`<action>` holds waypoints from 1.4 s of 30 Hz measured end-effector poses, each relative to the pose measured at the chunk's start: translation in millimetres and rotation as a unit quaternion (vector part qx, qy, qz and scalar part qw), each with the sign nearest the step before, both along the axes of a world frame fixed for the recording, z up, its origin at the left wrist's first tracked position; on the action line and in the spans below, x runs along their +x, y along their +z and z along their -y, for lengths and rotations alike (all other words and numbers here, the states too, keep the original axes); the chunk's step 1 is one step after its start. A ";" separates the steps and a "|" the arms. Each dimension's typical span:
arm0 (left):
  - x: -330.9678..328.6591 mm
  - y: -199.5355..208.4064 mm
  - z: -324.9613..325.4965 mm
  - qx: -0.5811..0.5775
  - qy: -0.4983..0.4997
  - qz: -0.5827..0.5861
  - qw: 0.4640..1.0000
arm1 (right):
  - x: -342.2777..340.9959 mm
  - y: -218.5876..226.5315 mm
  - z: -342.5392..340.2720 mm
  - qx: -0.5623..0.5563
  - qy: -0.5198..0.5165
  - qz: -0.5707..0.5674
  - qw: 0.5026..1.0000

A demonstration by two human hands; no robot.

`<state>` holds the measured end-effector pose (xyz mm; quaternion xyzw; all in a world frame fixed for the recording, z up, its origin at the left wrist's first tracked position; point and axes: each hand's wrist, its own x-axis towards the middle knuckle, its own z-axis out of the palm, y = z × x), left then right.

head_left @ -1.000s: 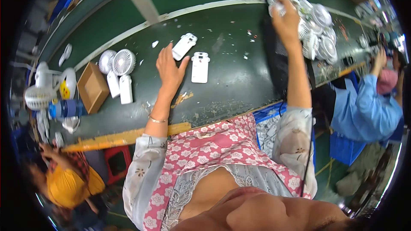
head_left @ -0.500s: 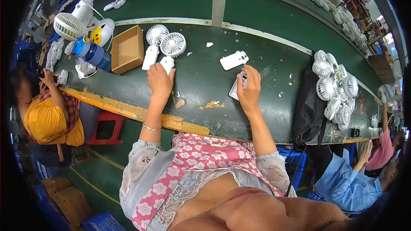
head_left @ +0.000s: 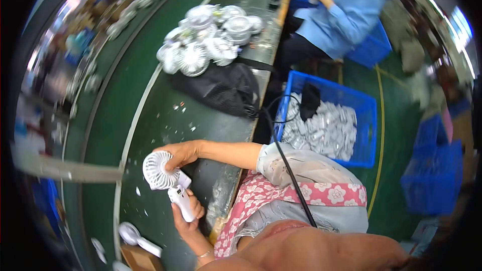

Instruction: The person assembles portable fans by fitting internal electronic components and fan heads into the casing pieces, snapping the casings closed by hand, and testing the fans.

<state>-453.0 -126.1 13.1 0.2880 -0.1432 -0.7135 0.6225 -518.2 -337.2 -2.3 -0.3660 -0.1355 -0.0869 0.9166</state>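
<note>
Both hands are together over the green bench, on a white handheld fan (head_left: 156, 170) with a round ribbed head. My left hand (head_left: 188, 216), below a bracelet, wraps round its white handle (head_left: 182, 204). My right hand (head_left: 183, 153) grips the edge of the fan head, thumb over the ribs. Another pale flat piece (head_left: 185, 178) shows beside the neck, below the right hand; how it is held is hidden. Small white scraps and red bits lie on the bench around the hands.
Beyond my right arm lie a black mesh bag (head_left: 218, 88) and a heap of white fans (head_left: 195, 60). A blue crate (head_left: 369, 130) of white parts stands beside the bench. Another fan (head_left: 129, 233) lies by a cardboard box (head_left: 140, 257). A black cable (head_left: 285, 163) crosses my sleeve. A person in blue (head_left: 346, 17) sits nearby.
My view has swung to the right. My hands, apart on separate white pieces before, have come together, and the fan is now held up between them.
</note>
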 end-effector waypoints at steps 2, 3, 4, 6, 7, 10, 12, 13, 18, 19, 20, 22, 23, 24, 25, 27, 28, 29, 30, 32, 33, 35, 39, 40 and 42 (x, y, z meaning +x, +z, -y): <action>5.3 -10.7 14.7 -0.009 -0.056 -0.074 0.996 | -6.3 -3.2 6.2 0.030 -0.023 -0.017 0.999; 8.4 -15.6 20.1 0.000 -0.057 -0.073 0.996 | -7.4 -6.1 8.6 0.027 -0.039 -0.026 0.999; 12.2 -17.7 24.8 0.010 -0.054 -0.071 0.996 | -6.4 -9.0 10.6 0.041 -0.048 -0.028 0.998; 14.5 -3.7 34.0 0.055 -0.032 0.066 0.996 | -4.4 -12.0 12.2 0.060 -0.063 -0.038 0.995; 18.9 1.9 38.7 0.073 -0.025 0.123 0.989 | -3.3 -10.8 12.7 0.063 -0.092 -0.031 0.993; 35.8 16.6 52.5 0.076 -0.034 0.224 0.971 | 4.3 -4.9 20.0 0.066 -0.118 -0.011 0.991; 39.3 31.7 59.2 0.071 -0.019 0.265 0.961 | 9.3 1.5 22.8 0.062 -0.125 -0.011 0.990; 42.7 35.8 61.7 0.068 -0.019 0.286 0.956 | 12.4 2.8 26.0 0.053 -0.121 -0.006 0.991; 51.9 38.6 67.4 0.089 -0.028 0.309 0.947 | 17.5 0.2 34.3 0.029 -0.121 -0.012 0.992; 53.2 38.2 68.1 0.094 -0.037 0.292 0.951 | 16.0 0.3 33.0 0.041 -0.130 -0.028 0.990; 53.5 36.5 70.0 0.099 -0.047 0.275 0.955 | 14.6 0.3 33.0 0.031 -0.140 -0.042 0.989; 48.9 18.1 78.1 0.077 0.039 0.686 0.722 | 14.0 -2.5 45.4 -0.075 -0.199 -0.090 0.973; 54.3 16.8 79.8 0.115 0.030 0.666 0.736 | 18.3 -6.9 42.3 -0.073 -0.216 -0.113 0.967; 56.5 6.0 75.2 0.108 0.060 0.691 0.712 | 18.5 -13.0 38.2 -0.063 -0.211 -0.125 0.967; 56.8 3.5 75.2 0.098 0.090 0.717 0.684 | 19.5 -12.4 37.4 -0.052 -0.209 -0.135 0.967; 64.4 4.6 70.8 0.116 0.089 0.684 0.714 | 27.4 -8.8 35.5 -0.044 -0.219 -0.137 0.965; 73.5 -0.6 65.3 0.136 0.085 0.658 0.735 | 25.9 -4.8 34.2 -0.036 -0.221 -0.145 0.964; 66.9 6.9 73.9 0.106 0.095 0.680 0.719 | 21.8 -8.4 39.8 -0.040 -0.236 -0.148 0.959; 65.7 13.1 74.8 0.084 0.102 0.698 0.704 | 19.4 -7.6 42.9 -0.047 -0.265 -0.141 0.953; 61.2 19.9 71.6 0.050 0.163 0.711 0.683 | 19.5 -10.1 52.5 -0.052 -0.289 -0.152 0.944; 60.6 24.9 68.4 0.054 0.210 0.710 0.670 | 19.3 -9.4 54.9 0.105 -0.215 -0.104 0.965; 69.4 21.0 58.7 0.079 0.273 0.579 0.764 | 23.0 -16.1 60.8 0.144 -0.225 -0.097 0.959; 67.8 15.2 50.9 0.067 0.301 0.313 0.899 | 30.0 -15.2 54.1 0.172 -0.183 -0.105 0.962; 68.0 14.1 47.9 0.075 0.298 0.290 0.906 | 31.4 -17.3 53.1 0.183 -0.177 -0.105 0.961; 68.8 12.5 43.6 0.078 0.293 0.259 0.917 | 32.2 -21.3 57.6 0.178 -0.174 -0.108 0.962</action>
